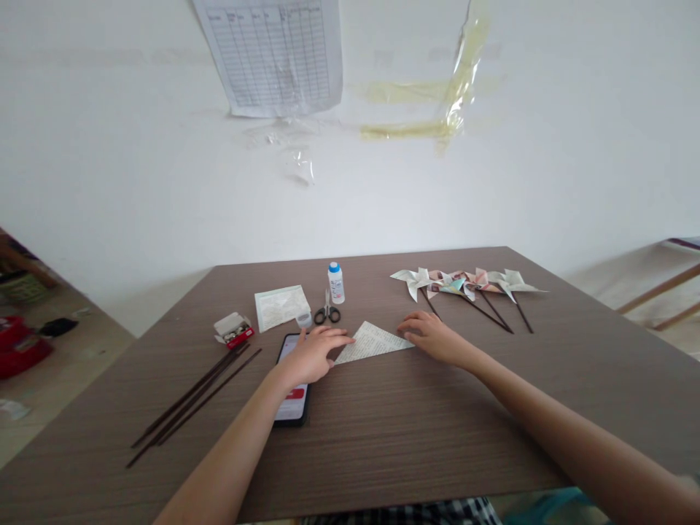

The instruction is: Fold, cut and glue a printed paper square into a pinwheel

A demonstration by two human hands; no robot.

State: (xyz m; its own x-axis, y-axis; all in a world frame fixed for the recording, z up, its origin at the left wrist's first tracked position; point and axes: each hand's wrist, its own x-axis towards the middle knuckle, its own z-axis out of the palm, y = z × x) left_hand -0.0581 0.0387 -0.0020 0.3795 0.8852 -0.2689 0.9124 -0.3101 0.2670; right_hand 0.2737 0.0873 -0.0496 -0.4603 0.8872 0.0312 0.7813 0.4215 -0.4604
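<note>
A folded paper triangle [372, 341] is being pressed flat mid-surface [415, 430] by both hands, left hand [313, 355] and right hand [432, 337] spread open at opposite corners, phone [292, 403] being half covered underneath the left.

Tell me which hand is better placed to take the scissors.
Probably the left. The left hand lies just in front of the scissors, on the folded paper; the right hand rests farther off at its right corner.
</note>
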